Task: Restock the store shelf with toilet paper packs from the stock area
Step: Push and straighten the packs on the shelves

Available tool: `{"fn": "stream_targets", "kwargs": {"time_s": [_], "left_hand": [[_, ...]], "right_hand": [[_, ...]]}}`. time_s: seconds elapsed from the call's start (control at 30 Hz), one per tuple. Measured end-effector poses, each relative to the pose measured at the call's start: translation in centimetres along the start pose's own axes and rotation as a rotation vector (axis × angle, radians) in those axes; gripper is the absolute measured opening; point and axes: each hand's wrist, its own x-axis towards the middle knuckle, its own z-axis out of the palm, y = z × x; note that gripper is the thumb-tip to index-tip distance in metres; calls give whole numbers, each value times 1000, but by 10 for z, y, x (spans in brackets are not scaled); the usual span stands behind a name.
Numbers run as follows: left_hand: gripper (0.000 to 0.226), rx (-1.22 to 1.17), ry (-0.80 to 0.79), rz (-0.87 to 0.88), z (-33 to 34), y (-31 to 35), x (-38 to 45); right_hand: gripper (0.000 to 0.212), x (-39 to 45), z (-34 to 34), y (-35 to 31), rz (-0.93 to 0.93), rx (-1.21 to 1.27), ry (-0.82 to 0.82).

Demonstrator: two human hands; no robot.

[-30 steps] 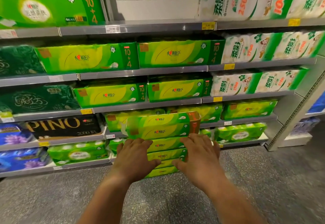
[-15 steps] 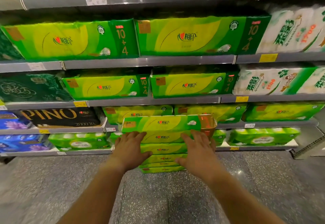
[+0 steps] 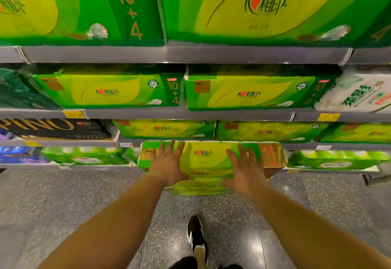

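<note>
A stack of green and yellow toilet paper packs (image 3: 203, 188) stands on the floor in front of the low shelves. The top pack (image 3: 208, 157) is long, with a gold right end. My left hand (image 3: 168, 164) lies flat on its left half with straight, spread fingers. On the right half my right hand (image 3: 245, 168) rests in the same way, fingers spread. Neither hand curls round the pack.
Grey metal shelves (image 3: 190, 54) rise close ahead, filled with similar green packs (image 3: 249, 93). A black pack (image 3: 57, 129) and blue packs (image 3: 19, 154) sit at the left, white packs (image 3: 357, 95) at the right. My black shoe (image 3: 195, 234) stands on the speckled floor (image 3: 63, 201).
I have stepped closer and leaned down, so the shelves fill the view. Both hands have slid up from the stack's front onto the top pack.
</note>
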Motion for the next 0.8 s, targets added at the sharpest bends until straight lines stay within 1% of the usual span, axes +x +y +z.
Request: {"fn": "stream_targets", "kwargs": {"time_s": [0.17, 0.3, 0.37, 0.5, 0.63, 0.7, 0.8], "left_hand": [[140, 74, -85, 31, 11, -9, 57], [152, 165, -201, 72, 25, -17, 78], [155, 188, -215, 74, 31, -18, 85], [150, 185, -191, 58, 39, -19, 90], [135, 166, -139, 54, 41, -15, 95], [128, 154, -113, 50, 39, -14, 97], [122, 145, -97, 56, 39, -16, 99]], "right_hand": [[116, 62, 4, 21, 5, -61, -73], [129, 84, 15, 31, -47, -100, -117], [135, 93, 23, 39, -69, -128, -142], [138, 100, 37, 54, -104, -185, -168], [136, 109, 43, 61, -102, -200, -127], [130, 113, 43, 64, -120, -199, -95], [116, 114, 38, 67, -164, -182, -63]]}}
